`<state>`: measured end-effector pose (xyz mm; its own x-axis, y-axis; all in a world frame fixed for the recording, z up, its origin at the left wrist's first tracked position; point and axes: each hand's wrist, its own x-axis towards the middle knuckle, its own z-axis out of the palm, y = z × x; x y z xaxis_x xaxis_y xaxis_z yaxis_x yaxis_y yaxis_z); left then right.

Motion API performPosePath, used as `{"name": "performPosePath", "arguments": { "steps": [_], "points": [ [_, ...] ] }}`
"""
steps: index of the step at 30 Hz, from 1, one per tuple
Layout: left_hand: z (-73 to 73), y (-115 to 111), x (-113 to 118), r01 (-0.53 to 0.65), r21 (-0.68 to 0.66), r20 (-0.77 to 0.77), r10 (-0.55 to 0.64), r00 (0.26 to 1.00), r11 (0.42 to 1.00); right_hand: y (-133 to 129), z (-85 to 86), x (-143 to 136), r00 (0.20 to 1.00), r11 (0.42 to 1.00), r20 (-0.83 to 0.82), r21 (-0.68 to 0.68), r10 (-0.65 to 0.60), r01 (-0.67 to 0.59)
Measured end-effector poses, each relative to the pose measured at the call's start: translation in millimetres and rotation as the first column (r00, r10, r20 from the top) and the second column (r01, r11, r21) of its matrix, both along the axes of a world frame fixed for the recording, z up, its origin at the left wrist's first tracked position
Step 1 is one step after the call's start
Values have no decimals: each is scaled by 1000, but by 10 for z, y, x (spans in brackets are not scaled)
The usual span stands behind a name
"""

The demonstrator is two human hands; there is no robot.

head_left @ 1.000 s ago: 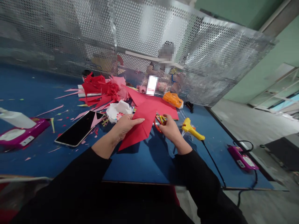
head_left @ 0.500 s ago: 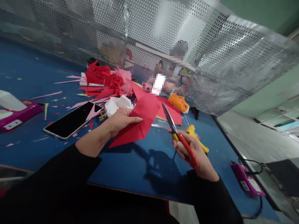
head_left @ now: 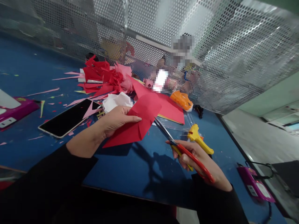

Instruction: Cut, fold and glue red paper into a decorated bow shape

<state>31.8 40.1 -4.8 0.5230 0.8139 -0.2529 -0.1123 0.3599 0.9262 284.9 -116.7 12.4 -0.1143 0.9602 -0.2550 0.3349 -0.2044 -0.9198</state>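
A folded piece of red paper (head_left: pixel 147 109) is pinched between the thumb and fingers of my left hand (head_left: pixel 119 119), raised above the blue table. My right hand (head_left: pixel 193 152) grips a pair of scissors (head_left: pixel 168 133) with red and yellow handles. The scissor tips point at the paper's right edge; whether they touch it I cannot tell. Behind the held piece lies a stack of red paper (head_left: pixel 173 109). Crumpled white paper (head_left: pixel 118 102) sits just beyond my left hand, and a yellow glue gun (head_left: pixel 199 138) rests beside my right hand.
Red and pink paper scraps (head_left: pixel 102 74) are heaped at the back left. A phone (head_left: pixel 70 118) lies on the blue table (head_left: pixel 112 174) among small clippings. Purple power strips (head_left: pixel 255 185) stand on both sides. An orange packet (head_left: pixel 181 100) lies before a perforated metal screen (head_left: pixel 149 28).
The scissors have tilted further left, bringing their tips down to the red paper's right edge. My left hand still holds the paper, and the view has shifted slightly.
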Motion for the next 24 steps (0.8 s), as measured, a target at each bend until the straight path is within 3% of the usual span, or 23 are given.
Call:
{"name": "performPosePath", "arguments": {
  "steps": [11,24],
  "points": [
    [29,-31,25,22,-57,-66,-26,998,998,-35,-29,-12,993,994,-38,8,112,-112],
    [27,-43,56,77,-41,-85,-80,993,996,-32,-66,-33,996,991,-61,-120,59,-66]
  ]
}}
